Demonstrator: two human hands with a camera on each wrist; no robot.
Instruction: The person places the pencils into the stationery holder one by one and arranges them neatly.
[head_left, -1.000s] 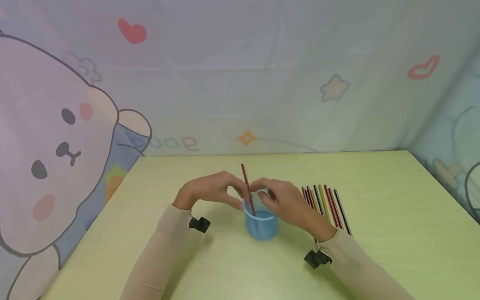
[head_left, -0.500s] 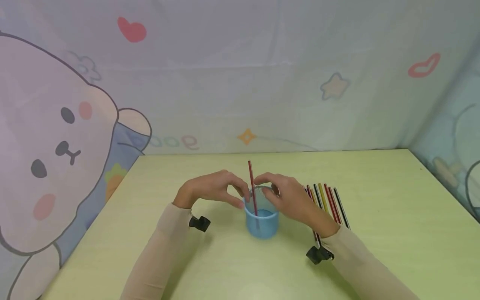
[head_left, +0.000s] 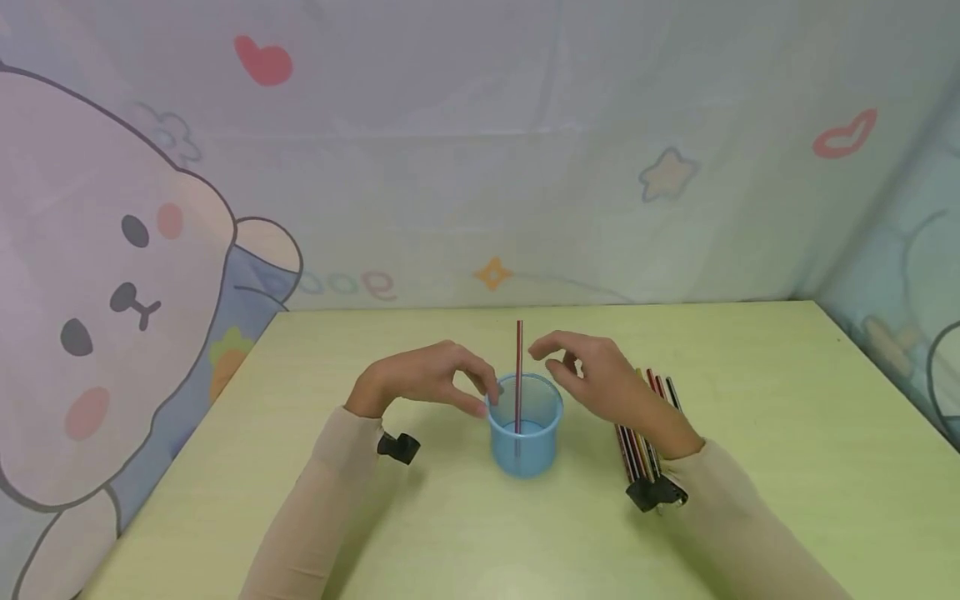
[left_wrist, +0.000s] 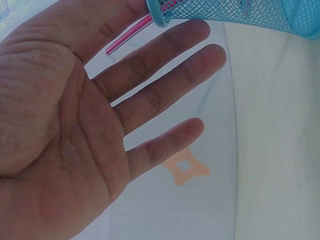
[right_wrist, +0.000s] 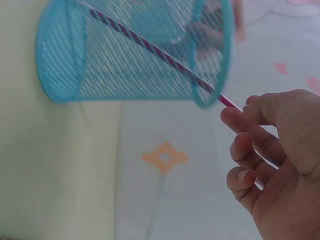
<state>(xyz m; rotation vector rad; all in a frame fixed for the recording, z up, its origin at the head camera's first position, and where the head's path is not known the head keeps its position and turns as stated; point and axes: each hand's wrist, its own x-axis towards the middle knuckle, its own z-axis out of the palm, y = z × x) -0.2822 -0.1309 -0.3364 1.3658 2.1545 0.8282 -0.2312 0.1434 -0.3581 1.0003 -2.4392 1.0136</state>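
A light-blue mesh pen holder [head_left: 525, 457] stands upright on the table, with one red striped pencil [head_left: 519, 358] standing in it and rising well above its rim. My left hand [head_left: 431, 375] pinches the holder's left rim between thumb and index finger. In the left wrist view, the other fingers of the left hand [left_wrist: 75, 125] stretch out straight below the mesh holder [left_wrist: 225, 11]. My right hand [head_left: 600, 379] hovers right of the rim, fingers loosely bent and holding nothing. The right wrist view has the right hand [right_wrist: 295, 145] by the upper end of the pencil [right_wrist: 230, 103].
Several more pencils [head_left: 633, 454] lie side by side on the table [head_left: 787, 433] to the right, partly covered by my right forearm and its wrist camera [head_left: 656, 493]. A printed cloth [head_left: 450, 167] hangs behind the table's far edge.
My right hand has let go of the pencil and moved right and up, away from the rim. The pencil has swung from a leftward lean to nearly upright. The left hand has stayed put.
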